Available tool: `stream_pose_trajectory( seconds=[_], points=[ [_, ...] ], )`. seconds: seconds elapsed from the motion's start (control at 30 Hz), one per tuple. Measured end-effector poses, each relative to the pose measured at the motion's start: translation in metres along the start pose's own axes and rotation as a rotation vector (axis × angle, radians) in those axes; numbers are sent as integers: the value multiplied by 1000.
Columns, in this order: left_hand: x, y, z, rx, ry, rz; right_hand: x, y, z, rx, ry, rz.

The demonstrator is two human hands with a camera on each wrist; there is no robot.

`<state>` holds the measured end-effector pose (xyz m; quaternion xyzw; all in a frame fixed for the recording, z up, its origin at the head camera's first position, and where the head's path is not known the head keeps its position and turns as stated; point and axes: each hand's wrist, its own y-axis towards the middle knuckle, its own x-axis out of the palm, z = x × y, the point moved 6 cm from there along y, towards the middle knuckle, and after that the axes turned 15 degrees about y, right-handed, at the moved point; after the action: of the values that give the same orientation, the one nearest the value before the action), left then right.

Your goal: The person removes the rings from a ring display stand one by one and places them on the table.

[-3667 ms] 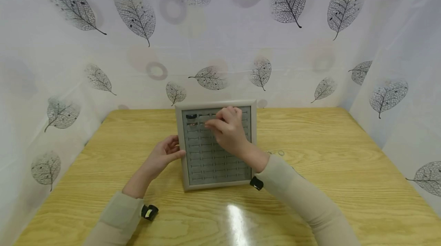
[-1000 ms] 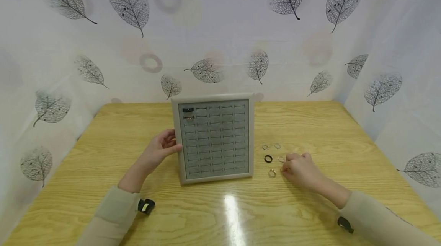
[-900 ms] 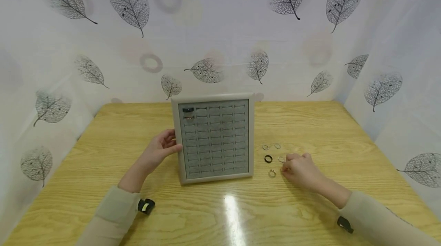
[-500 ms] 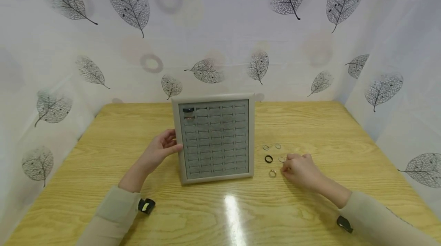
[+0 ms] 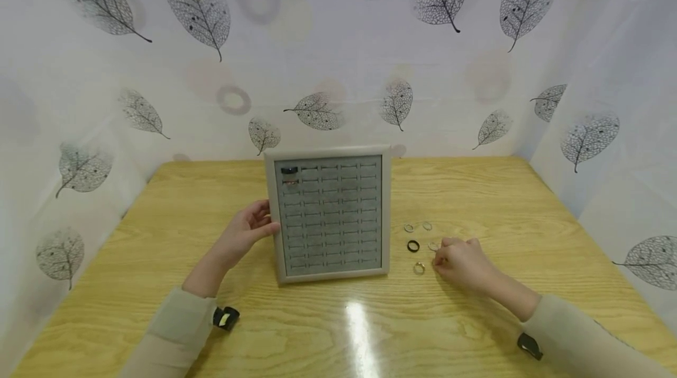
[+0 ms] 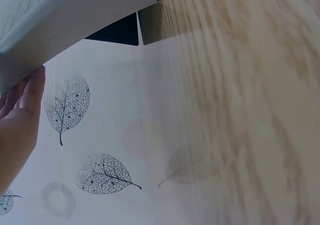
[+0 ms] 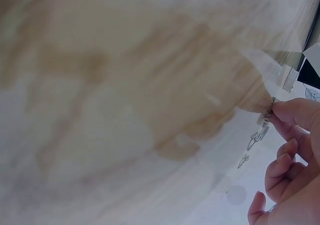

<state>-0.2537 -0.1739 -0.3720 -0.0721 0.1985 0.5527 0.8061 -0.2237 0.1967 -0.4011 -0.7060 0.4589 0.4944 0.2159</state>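
A framed ring display board (image 5: 331, 213), grey with rows of slots, stands upright on the table. Its left edge is held by my left hand (image 5: 244, 237), thumb at the front and fingers reaching behind; in the left wrist view the hand (image 6: 20, 120) touches the frame's side. A black ring (image 5: 290, 171) and a reddish ring (image 5: 290, 182) sit in the leftmost slots of the top two rows. Right of the board, my right hand (image 5: 465, 261) is low at the tabletop. In the right wrist view its thumb and forefinger pinch a small ring (image 7: 269, 107), mostly covered by the fingertips.
Several loose rings lie between the board and my right hand: a black one (image 5: 413, 246), a gold-toned one (image 5: 419, 268) and silvery ones (image 5: 409, 227). The wood-grain table (image 5: 296, 331) meets a leaf-patterned curtain (image 5: 338, 72) at the back and sides.
From the board's upper slots, my right hand has moved right and down to the loose rings on the table. During the last second both hands have stayed nearly still.
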Motion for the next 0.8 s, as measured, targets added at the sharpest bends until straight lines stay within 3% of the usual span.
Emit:
stream_pose_trajectory(
  seconds=[0.4, 0.8],
  points=[
    [1, 0, -2, 10, -1, 1, -4, 0, -3, -22, 11, 16],
    [1, -1, 1, 9, -11, -4, -37, 22, -40, -253, 95, 204]
  ],
)
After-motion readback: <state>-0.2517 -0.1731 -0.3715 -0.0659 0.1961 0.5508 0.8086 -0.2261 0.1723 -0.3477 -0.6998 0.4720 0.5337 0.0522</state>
